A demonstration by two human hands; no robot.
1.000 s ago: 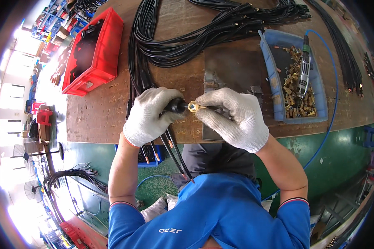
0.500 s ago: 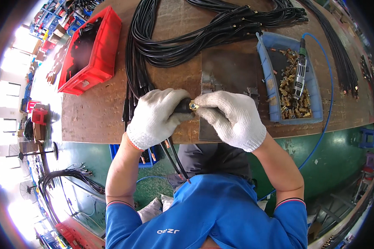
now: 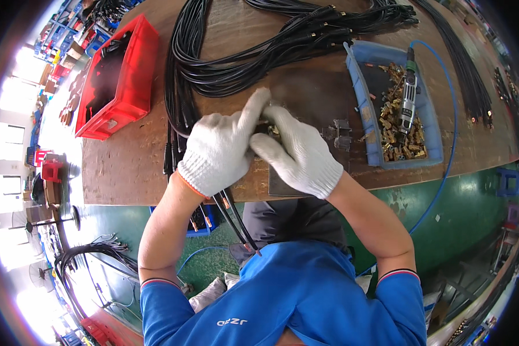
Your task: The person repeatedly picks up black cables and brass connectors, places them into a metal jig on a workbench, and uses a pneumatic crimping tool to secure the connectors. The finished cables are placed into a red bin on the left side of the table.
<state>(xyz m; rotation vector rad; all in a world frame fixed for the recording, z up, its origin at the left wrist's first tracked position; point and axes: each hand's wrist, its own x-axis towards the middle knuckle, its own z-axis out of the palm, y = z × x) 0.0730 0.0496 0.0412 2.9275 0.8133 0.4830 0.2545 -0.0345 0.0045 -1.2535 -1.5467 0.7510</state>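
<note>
Both my hands wear white knitted gloves and meet above the front part of the table. My left hand point(image 3: 216, 150) is closed around a black cable connector, now nearly covered by the gloves. Its index finger reaches up and across to the right hand's fingertips. My right hand point(image 3: 297, 147) bends its fingers and thumb around the brass end point(image 3: 274, 130) of that connector, of which only a small glint shows between the gloves. Below the left glove, black cables point(image 3: 230, 219) with bare copper tips hang over the table edge toward my lap.
A red bin point(image 3: 118, 86) of black parts stands at the left. Coiled black cables point(image 3: 225, 75) lie across the back. At the right, a blue bin point(image 3: 375, 144) holds brass fittings with an air tool point(image 3: 408, 101) on top, its blue hose trailing off the table. Clear plastic-like pieces point(image 3: 341, 135) lie beside it.
My right hand has moved in over the connector's brass end, covering most of it. The left index finger has stretched upward. The whole view has shifted slightly.
</note>
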